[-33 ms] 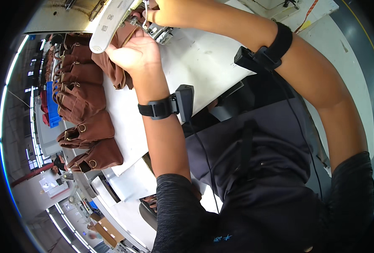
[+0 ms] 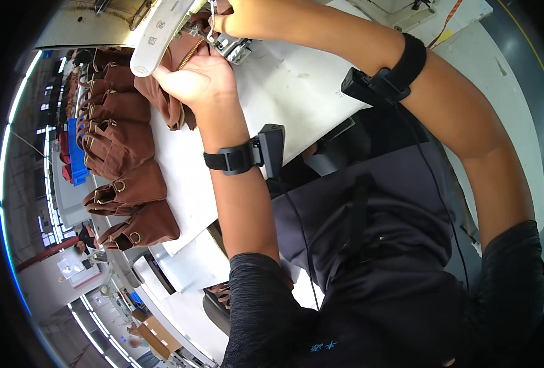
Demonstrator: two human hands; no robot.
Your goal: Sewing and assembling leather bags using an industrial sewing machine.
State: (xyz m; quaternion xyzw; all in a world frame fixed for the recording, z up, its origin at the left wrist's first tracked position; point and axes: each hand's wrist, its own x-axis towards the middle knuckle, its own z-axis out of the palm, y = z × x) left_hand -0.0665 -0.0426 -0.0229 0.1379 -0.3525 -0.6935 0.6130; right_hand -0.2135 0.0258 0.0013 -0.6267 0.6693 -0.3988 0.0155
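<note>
A brown bag (image 2: 172,101) with a brass-toothed zipper (image 2: 191,54) lies under the pale arm of a sewing machine (image 2: 153,43). My left hand (image 2: 205,80) is palm up beside the zipper, its fingers curled at the bag's edge and partly hidden by the machine. At the top edge of the view, my right hand (image 2: 238,17) is bent round with its fingers closed on brown material, most of them out of sight. Metal machine parts (image 2: 232,48) sit between the two hands.
A row of similar brown bags (image 2: 120,147) with handles stands along the left side of the white table (image 2: 284,92). Beyond it is a blue crate (image 2: 76,150). Black straps with small devices (image 2: 272,150) and cables are on both my forearms.
My left wrist and forearm have shifted slightly to the right, and the zipper edge beside the hand has moved a little. My right arm stays in place.
</note>
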